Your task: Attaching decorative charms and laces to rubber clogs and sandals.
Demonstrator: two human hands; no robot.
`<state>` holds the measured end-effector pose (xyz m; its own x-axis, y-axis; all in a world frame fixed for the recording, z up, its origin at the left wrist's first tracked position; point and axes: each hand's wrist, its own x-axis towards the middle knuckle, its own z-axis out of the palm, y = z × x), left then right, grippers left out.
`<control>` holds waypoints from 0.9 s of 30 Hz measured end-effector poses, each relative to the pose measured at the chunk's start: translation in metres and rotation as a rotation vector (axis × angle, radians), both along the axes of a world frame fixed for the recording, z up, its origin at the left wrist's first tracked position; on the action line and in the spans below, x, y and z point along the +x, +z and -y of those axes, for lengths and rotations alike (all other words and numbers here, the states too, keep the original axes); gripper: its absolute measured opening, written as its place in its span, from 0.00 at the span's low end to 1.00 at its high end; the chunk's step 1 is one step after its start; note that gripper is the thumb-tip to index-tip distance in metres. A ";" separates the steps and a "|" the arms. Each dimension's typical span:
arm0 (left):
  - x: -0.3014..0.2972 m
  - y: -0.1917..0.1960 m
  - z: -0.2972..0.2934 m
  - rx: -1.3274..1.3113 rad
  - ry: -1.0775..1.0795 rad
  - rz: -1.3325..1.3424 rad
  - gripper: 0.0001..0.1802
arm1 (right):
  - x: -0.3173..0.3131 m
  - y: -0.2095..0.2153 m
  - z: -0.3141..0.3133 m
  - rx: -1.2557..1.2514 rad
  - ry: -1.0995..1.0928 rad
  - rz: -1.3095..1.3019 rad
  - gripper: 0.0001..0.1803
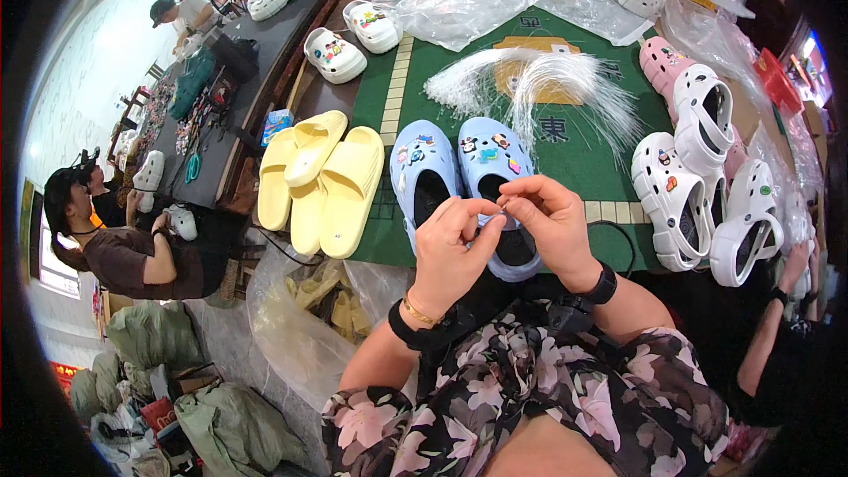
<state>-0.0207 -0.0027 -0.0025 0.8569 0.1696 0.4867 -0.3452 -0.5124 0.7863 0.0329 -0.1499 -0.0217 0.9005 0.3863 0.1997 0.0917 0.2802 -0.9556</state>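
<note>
Over the heels of blue clogs (449, 162) side by side on the table (592, 172), you pinch left grip (452, 246) and right grip (558, 225) narrow, nearly touching; what they hold cannot be told.

Green-topped desk (583, 163) — blue clogs (413, 178) with charms (488, 155) sit near its front edge, yellow slides (355, 156) to their left, loose white strands (459, 84) farther in, clear plastic (468, 4) along the far side — white clogs (654, 178) at right.
</note>
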 end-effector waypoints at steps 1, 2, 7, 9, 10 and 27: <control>0.000 0.000 0.000 -0.001 0.003 0.002 0.05 | 0.000 0.000 0.000 0.045 0.006 -0.035 0.06; 0.000 0.001 0.000 -0.002 0.006 0.005 0.05 | 0.000 0.000 0.000 0.045 0.007 -0.034 0.06; 0.001 -0.002 0.001 -0.026 0.025 -0.007 0.04 | 0.000 -0.004 0.000 0.038 0.030 -0.032 0.05; 0.001 -0.002 0.001 -0.021 0.025 -0.010 0.04 | -0.001 0.001 -0.001 0.034 0.040 -0.034 0.05; 0.001 -0.002 0.001 -0.016 0.028 -0.007 0.04 | -0.001 0.003 -0.002 0.030 0.050 -0.037 0.05; 0.002 -0.007 -0.003 -0.104 0.018 -0.046 0.04 | 0.008 0.006 0.003 0.007 0.145 -0.085 0.07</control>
